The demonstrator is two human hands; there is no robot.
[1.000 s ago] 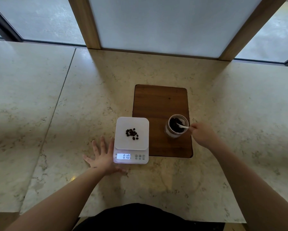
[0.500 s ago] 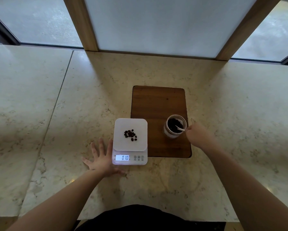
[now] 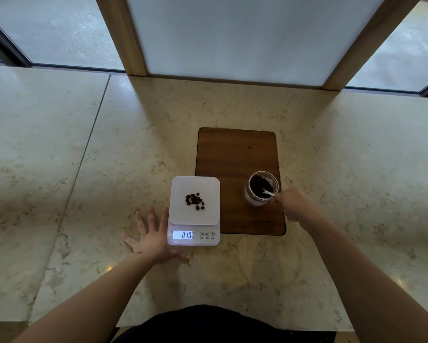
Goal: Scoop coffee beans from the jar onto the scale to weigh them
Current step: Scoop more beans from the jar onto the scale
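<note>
Coffee beans [image 3: 258, 185] fill the jar [image 3: 261, 188]; right hand [image 3: 296, 205] fingers pinch the white spoon [image 3: 268, 191] dipped inside, scale [image 3: 195, 201] lying left; left hand [image 3: 152, 237] rests spread.

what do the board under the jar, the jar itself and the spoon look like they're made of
Board: wood, going by its dark brown grain, with a smooth satin look.
Jar: clear glass or plastic, since the beans show through its wall; which one is unclear.
Spoon: plain white, probably plastic.
</note>
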